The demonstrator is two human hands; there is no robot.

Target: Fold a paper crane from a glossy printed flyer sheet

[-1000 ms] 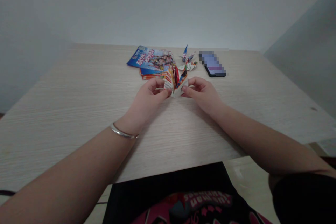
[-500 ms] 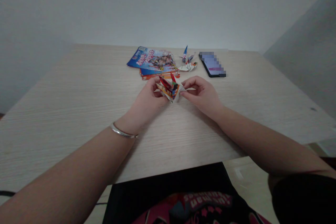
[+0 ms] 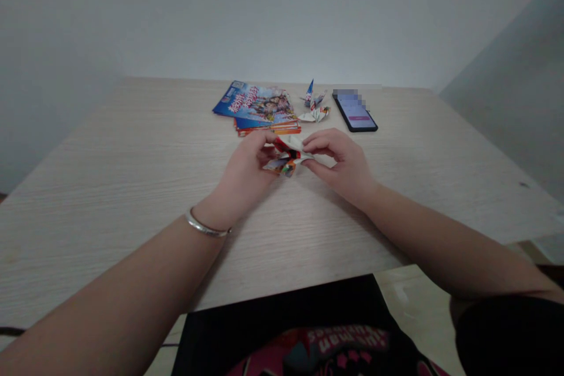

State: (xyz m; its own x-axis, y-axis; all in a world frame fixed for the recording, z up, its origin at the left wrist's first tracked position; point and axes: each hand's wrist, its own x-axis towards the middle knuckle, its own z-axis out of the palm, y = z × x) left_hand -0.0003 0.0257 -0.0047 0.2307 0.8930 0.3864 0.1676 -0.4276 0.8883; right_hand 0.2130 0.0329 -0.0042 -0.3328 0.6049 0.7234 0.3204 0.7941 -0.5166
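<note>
Between my two hands is a folded paper crane [image 3: 291, 154] of printed paper, with white, red and orange faces showing. My left hand [image 3: 249, 167], with a silver bangle at the wrist, is closed on its left side; some of the fingers are hidden behind the paper. My right hand [image 3: 341, 161] pinches the right side between thumb and fingers. The paper is held just above the table, in front of a stack of printed leaflets [image 3: 264, 100].
Behind my hands, finished-looking folded paper cranes [image 3: 315, 107] stand beside the leaflets. A phone [image 3: 356, 111] with a lit screen lies to their right. The pale wooden table [image 3: 132, 176] meets a wall at the back.
The folded paper has been turned over in my hands: its red points stood up before, and now a white face shows on top. My hands have stayed nearly in place.
</note>
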